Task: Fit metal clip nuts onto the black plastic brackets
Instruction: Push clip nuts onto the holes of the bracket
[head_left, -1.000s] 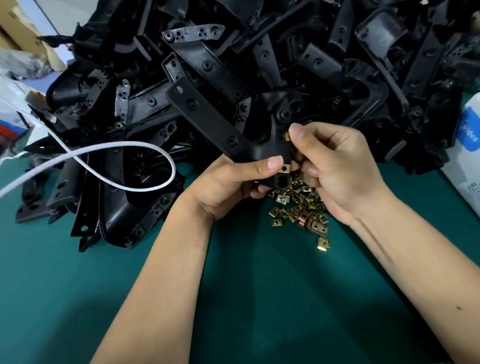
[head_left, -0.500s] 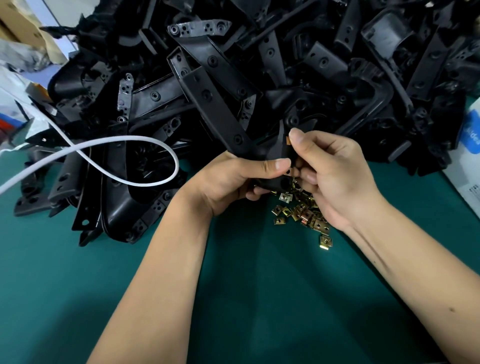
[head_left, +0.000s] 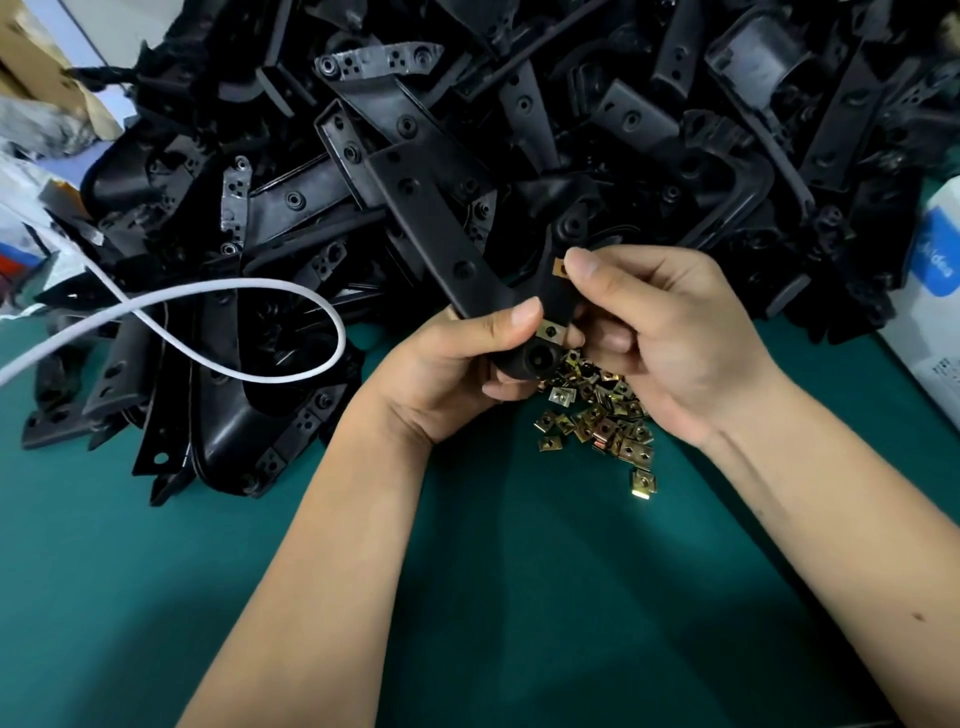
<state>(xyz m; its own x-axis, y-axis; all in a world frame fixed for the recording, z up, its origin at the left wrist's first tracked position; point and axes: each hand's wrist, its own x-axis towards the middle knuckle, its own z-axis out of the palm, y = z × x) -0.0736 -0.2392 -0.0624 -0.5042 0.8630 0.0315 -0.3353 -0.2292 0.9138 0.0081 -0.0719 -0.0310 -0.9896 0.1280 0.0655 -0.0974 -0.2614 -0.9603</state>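
While gripped, bracket (head_left: 431, 218) slanting up-left

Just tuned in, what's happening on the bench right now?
A person is fitting clip nuts. The left hand grips a black bracket lifted off the big bracket pile, while the right hand presses a clip nut onto its edge. Another nut already sits lower down. Loose nuts lie on the green mat.
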